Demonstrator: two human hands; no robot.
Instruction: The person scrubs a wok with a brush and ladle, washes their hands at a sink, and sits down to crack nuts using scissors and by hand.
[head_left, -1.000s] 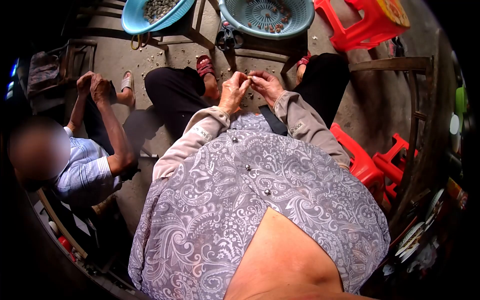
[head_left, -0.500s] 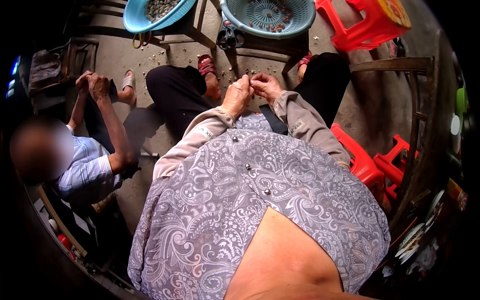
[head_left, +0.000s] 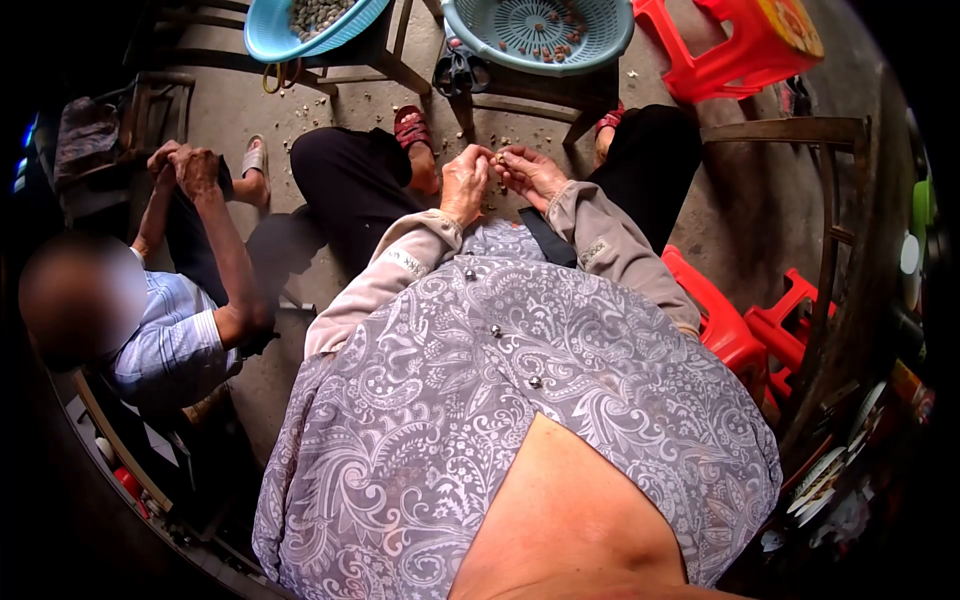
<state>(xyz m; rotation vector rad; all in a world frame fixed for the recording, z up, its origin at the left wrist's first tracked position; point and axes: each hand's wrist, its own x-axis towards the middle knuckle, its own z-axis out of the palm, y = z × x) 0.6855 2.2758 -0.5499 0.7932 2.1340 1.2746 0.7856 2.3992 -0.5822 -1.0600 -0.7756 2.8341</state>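
My left hand [head_left: 465, 187] and my right hand [head_left: 533, 176] are raised together over my lap, fingertips almost meeting. Between the thumb and fingers of the right one shows a small pale piece [head_left: 501, 158], too small to name. The left fingers are pinched close by; whatever they may hold is hidden. In front of my hands, a blue-green colander [head_left: 470, 40] with several small reddish-brown pieces rests on a wooden stool [head_left: 535, 105]. Scissors with dark handles [head_left: 461, 72] hang at its left side.
A light blue basin [head_left: 268, 38] of small greyish round things sits on a wooden seat. Pale bits litter the floor. Another person [head_left: 175, 330] sits at left, hands together. Red plastic stools [head_left: 720, 50] and a wooden chair [head_left: 785, 130] stand at right.
My fingertips have drawn slightly apart, the left hand shifting a little left and down. The small pale piece now shows at the right fingertips. The other person's hands moved slightly.
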